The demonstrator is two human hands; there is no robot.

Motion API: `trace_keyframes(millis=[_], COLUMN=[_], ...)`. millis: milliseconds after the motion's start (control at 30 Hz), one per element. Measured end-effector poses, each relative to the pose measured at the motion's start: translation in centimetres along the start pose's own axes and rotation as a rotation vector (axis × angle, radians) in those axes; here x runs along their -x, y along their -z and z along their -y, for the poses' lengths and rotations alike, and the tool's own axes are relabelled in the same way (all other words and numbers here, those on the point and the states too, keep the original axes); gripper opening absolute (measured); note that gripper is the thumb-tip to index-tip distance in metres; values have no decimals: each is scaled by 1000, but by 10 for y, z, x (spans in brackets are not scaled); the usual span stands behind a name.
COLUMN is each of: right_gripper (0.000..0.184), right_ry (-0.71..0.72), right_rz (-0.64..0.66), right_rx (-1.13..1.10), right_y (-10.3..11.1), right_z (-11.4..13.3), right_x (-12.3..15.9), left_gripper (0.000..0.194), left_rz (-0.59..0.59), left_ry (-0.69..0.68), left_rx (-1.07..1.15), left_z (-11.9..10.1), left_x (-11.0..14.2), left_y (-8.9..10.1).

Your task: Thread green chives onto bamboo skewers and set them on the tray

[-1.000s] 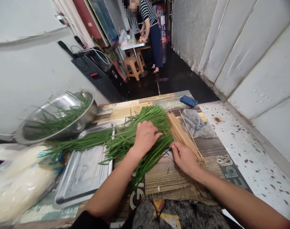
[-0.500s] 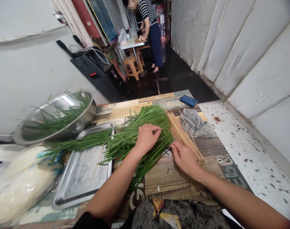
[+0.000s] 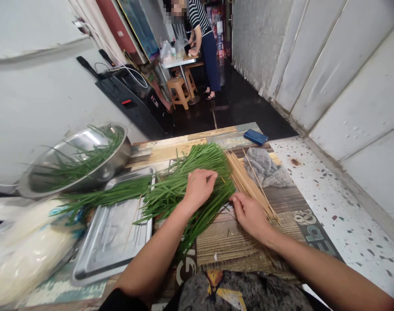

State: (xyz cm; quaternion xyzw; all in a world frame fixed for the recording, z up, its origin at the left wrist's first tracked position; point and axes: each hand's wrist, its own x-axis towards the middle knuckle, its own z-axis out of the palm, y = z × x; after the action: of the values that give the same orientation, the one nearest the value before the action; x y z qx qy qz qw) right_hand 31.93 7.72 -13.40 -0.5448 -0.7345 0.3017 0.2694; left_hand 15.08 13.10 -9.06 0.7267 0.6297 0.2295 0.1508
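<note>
A large heap of green garlic chives [image 3: 197, 160] lies on the wood-patterned table, its cut ends toward the right. My left hand [image 3: 200, 188] rests on top of the heap, its fingers closed on some of the chives; the fingertips are partly hidden. Just right of the cut ends, my right hand [image 3: 250, 214] is closed in a pinch. What looks like a thin bamboo skewer runs under that hand and shows faintly below the wrist. Beyond the right hand, a bundle of bamboo skewers [image 3: 245, 179] lies beside the chives.
On the left stand a metal tray [image 3: 111, 242] with chives across its far end, a steel bowl [image 3: 112, 157] of chives, and a filled plastic bag [image 3: 31, 255]. A grey cloth [image 3: 264, 168] and a blue box [image 3: 255, 137] lie right. A person [image 3: 205, 47] works at a far table.
Both hands hold nearly the same position over the chives. The view has shifted very slightly; nothing was taken up or let go.
</note>
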Motion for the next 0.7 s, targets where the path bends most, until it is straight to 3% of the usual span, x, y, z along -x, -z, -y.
trace_keyframes(millis=[700], right_gripper=[28], right_ry=[-17], right_rz=[13], right_rx=[-1], right_y=[0], right_z=[0], right_x=[0], left_gripper=[21], left_rz=[45], left_ry=[-17], left_rx=[30], left_z=[1], left_x=[2], left_y=[1])
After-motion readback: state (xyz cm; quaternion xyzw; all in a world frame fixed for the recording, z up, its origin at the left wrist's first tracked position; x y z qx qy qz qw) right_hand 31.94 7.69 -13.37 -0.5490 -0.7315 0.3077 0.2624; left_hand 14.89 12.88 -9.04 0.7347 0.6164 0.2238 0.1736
